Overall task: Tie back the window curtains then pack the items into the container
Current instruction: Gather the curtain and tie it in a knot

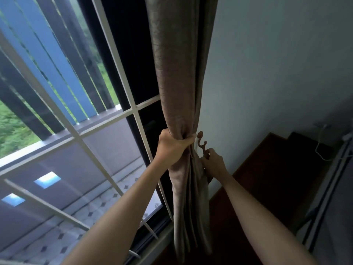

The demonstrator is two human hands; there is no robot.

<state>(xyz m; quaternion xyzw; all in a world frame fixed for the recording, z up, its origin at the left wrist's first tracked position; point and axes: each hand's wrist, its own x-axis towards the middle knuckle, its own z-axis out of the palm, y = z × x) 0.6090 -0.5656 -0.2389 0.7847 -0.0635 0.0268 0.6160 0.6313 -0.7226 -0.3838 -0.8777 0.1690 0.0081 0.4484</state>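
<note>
The left hand [172, 148] has its fingers wrapped tight round the gathered curtain [179, 73]. At its 4 o'clock the right hand [214, 163] curls at the foot of the wall hook [202, 143], though whether it pinches a tie-back or the hook itself I cannot tell. This looks like the tie-back step, and next a band probably has to go round the bunch and onto the hook. The taupe, faintly glossy curtain hangs as one column between window [114, 54] and wall [267, 73], pleats loose below the grip.
</note>
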